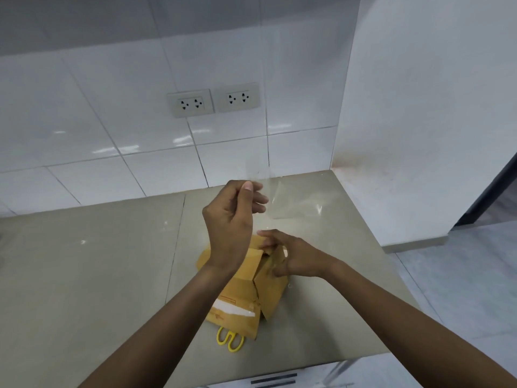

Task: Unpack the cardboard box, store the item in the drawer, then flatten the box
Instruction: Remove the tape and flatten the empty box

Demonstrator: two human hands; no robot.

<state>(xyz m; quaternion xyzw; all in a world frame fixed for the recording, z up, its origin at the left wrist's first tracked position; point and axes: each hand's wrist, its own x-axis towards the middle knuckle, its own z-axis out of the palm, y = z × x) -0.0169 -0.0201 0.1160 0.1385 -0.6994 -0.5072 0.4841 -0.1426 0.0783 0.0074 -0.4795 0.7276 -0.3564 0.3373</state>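
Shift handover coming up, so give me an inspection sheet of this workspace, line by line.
Surface: beige countertop, glossy, against a tiled wall.
Job's things: cardboard box on the counter, flaps partly open; its contents not visible.
Clutter: yellow scissors half under the box's near edge.
Grippers: left hand raised, pinching clear tape; right hand on the box top.
Cables: nothing seen.
Surroundings: two wall sockets, unused; floor to the right.

Two bare forearms, no sleeves, rings or watch visible.
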